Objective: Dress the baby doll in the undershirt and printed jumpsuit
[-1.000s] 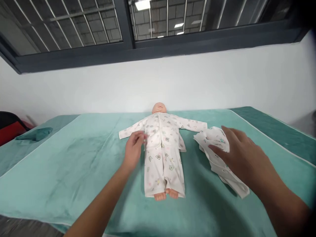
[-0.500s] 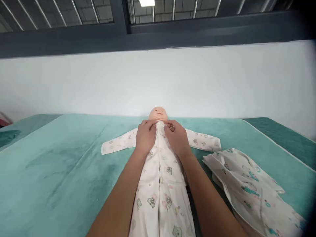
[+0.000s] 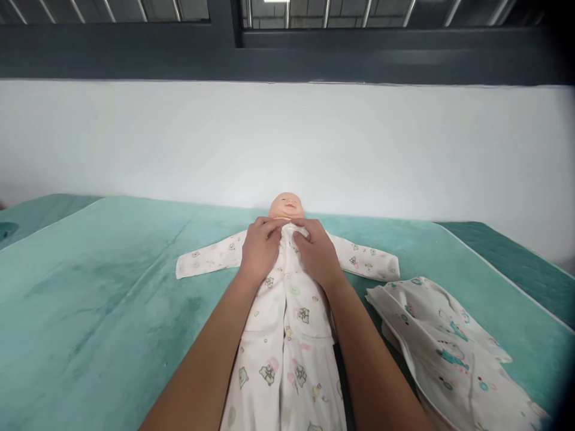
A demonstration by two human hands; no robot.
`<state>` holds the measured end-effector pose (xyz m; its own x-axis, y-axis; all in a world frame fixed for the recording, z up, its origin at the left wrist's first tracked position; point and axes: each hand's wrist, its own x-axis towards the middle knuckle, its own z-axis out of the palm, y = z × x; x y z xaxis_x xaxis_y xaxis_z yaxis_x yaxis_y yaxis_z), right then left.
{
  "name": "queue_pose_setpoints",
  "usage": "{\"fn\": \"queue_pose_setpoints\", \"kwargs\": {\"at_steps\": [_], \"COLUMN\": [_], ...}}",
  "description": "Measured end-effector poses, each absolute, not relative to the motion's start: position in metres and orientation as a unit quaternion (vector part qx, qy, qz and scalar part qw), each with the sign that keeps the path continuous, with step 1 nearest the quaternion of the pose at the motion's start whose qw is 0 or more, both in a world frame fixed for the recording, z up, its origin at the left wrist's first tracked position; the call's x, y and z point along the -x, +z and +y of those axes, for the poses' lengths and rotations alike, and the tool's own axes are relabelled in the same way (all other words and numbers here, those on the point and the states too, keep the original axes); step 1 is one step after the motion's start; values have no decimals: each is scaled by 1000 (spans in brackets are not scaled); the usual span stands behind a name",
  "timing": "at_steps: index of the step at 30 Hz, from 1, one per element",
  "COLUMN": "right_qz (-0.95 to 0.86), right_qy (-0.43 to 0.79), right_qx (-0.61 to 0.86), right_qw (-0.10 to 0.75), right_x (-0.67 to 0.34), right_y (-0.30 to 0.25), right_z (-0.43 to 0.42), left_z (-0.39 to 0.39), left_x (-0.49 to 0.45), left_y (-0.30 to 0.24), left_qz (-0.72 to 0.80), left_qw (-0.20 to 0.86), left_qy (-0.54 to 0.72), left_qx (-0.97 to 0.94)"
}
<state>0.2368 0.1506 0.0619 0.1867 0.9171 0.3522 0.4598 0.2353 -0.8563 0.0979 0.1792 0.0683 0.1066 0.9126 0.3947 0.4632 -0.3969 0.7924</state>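
A baby doll (image 3: 286, 205) lies face up on the bed, its head toward the wall. It is dressed in a white long-sleeved baby garment (image 3: 294, 302) printed with small bears, both sleeves stretched out sideways. A front seam runs down the middle, with the lower part parted slightly. My left hand (image 3: 261, 246) pinches the neckline on the left, just under the doll's chin. On the other side of the neckline, my right hand (image 3: 315, 246) has its fingers closed at the collar edge. Fingertips of both hands nearly meet there, partly hiding the fastening.
A second white cloth garment (image 3: 453, 341) with turquoise prints lies loosely folded at the right, near my right forearm. The bed has a green plush cover (image 3: 112, 311). Behind it rises a white wall (image 3: 287, 137) under a dark window frame (image 3: 135, 57).
My hands have drawn slightly closer together at the neckline, the right one moving inward. The view has shifted a little downward.
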Motion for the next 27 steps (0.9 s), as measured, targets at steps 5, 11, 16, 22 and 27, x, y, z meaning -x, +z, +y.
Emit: {"fn": "queue_pose_setpoints", "kwargs": {"at_steps": [5, 11, 16, 22, 27], "right_qz": [-585, -574, -562, -517, -517], "right_qy": [230, 247, 266, 292, 290], "right_qx": [574, 580, 575, 581, 559], "right_qw": [525, 523, 532, 556, 580], "right_x": [-237, -239, -237, -237, -237], "right_y": [61, 62, 66, 66, 63], "right_z": [153, 153, 149, 148, 150], "left_z": [177, 175, 173, 172, 172], "left_x": [-98, -98, -98, -98, -99], "left_y": [70, 73, 74, 73, 75], "left_qz": [495, 496, 482, 473, 442], "left_qw": [257, 270, 288, 282, 302], "left_qy": [461, 484, 495, 506, 502], "left_qx": [-690, -668, -663, -664, -679]}}
